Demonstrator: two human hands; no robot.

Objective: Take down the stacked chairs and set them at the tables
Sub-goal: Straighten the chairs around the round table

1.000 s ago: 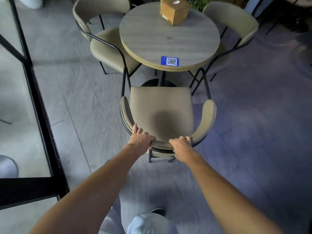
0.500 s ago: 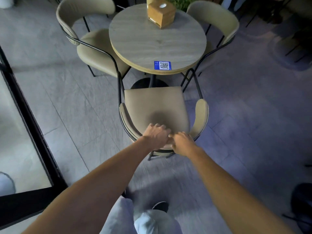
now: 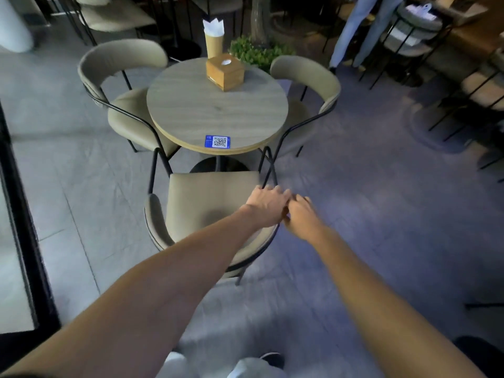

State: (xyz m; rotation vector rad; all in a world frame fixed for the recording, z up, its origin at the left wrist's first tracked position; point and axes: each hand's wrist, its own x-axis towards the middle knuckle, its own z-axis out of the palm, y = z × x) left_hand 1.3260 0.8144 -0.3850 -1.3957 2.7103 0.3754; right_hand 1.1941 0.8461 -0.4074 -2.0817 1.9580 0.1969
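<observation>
A beige padded chair (image 3: 207, 195) with a black metal frame stands on the floor, its seat facing the round wooden table (image 3: 218, 113). Two chairs like it stand at the table, one on the left (image 3: 122, 58) and one on the right (image 3: 305, 75). My left hand (image 3: 268, 205) hovers over the right end of the near chair's curved backrest, fingers loosely bent and gripping nothing I can see. My right hand (image 3: 302, 216) is just right of it, beside the chair, touching the left hand's edge. That end of the backrest is hidden under my left hand.
A wooden tissue box (image 3: 225, 70) and a napkin cup (image 3: 214, 42) stand on the table, with a plant (image 3: 256, 51) behind. A person's legs (image 3: 357, 31) are at the back right beside more chairs (image 3: 414, 25). A black-framed glass partition (image 3: 24, 227) runs along the left.
Both hands have left the middle of the chair's backrest and moved right, close together, to its right end. My view has lifted and turned, showing more of the room.
</observation>
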